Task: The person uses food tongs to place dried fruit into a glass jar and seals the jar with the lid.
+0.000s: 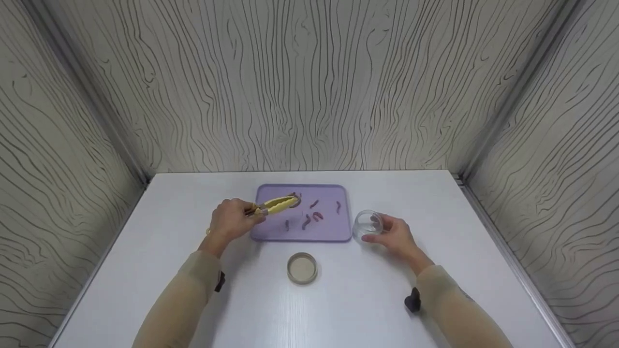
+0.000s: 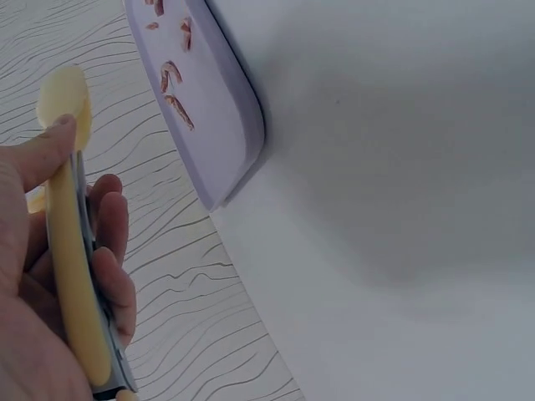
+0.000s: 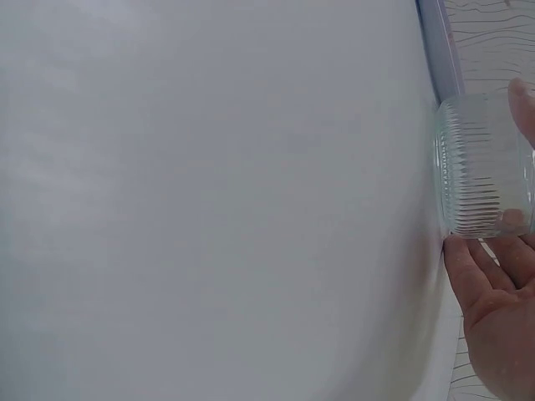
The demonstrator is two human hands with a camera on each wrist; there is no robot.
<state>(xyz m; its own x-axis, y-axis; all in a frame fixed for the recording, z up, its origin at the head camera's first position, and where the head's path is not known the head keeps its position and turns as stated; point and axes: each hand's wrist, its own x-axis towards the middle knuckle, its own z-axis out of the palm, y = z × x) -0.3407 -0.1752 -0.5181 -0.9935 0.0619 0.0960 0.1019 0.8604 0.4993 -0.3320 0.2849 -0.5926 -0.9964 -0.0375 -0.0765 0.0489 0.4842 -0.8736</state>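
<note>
My left hand (image 1: 232,220) grips a pair of yellow-and-metal tongs (image 1: 276,206), its thumb along one arm of them in the left wrist view. The tongs reach over a purple tray (image 1: 271,234), and a dark curved piece (image 1: 296,200) shows right at their tips. Several reddish-brown, worm-like pieces lie scattered on the tray, among them a curled one (image 1: 317,216). Beside the tray's right edge, my right hand (image 1: 396,237) holds a clear glass jar (image 1: 361,228) with ribbed sides (image 3: 472,180), thumb and fingers on opposite sides of it.
A round beige lid (image 1: 302,268) lies on the white table (image 1: 358,299) in front of the tray. Behind the table rises a panel (image 1: 300,96) with a wood-grain pattern, and similar panels stand at both sides.
</note>
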